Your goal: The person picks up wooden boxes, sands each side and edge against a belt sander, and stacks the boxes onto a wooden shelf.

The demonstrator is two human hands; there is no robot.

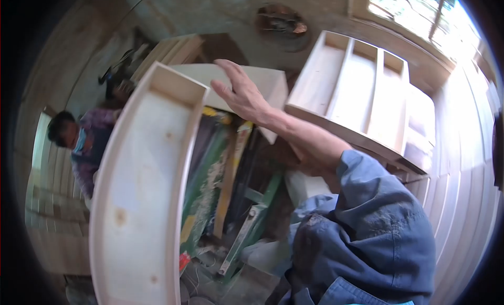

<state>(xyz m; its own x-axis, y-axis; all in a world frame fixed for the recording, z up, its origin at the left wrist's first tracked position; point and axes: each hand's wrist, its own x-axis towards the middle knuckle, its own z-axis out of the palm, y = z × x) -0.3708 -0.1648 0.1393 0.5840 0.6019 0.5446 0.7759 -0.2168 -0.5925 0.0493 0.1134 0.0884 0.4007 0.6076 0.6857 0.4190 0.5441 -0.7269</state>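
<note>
My right hand [244,98] is stretched out with its fingers spread, holding nothing I can see. Close to its thumb is the top corner of a long, shallow wooden drawer box [142,184], which fills the left middle of the view. I cannot tell whether the thumb touches that corner. Inside, the box shows a pale bottom panel with a few brown knots. Behind my hand sits a pale wooden panel or box [265,84]. My left hand does not show.
A wooden drawer unit with three compartments [362,87] stands at the upper right. Below my arm are a green metal frame [257,226] and wood strips with shavings [226,184]. A masked person [86,140] is at the left behind the box. Stacked boards [176,50] lie behind.
</note>
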